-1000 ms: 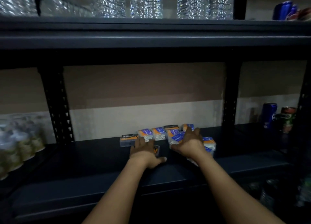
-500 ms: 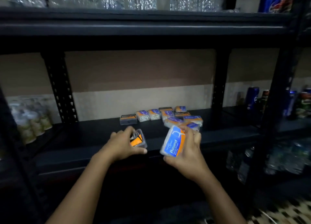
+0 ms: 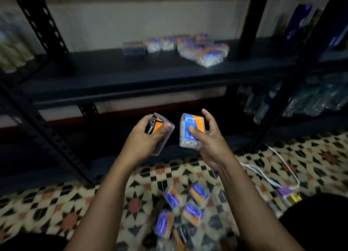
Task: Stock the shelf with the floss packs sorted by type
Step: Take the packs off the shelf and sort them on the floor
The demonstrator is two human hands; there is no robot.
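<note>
Two hands, left hand (image 3: 145,137) and right hand (image 3: 209,143), each grip a floss pack above patterned floor tiles (image 3: 56,209).

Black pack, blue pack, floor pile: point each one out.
Black pack (image 3: 153,127), head view, on its black-and-orange label.
Blue pack (image 3: 192,125), head view, on its blue front label.
Floor pile (image 3: 188,212), head view, on a blue-and-orange pack mid-pile.

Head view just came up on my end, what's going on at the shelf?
A person is sorting floss packs. The left hand grips a black-and-orange pack, the right hand holds a blue-and-orange pack, both held in front of the rack, below the shelf. A row and a loose heap of packs already lie on that shelf. More unsorted packs lie on the patterned floor.
</note>
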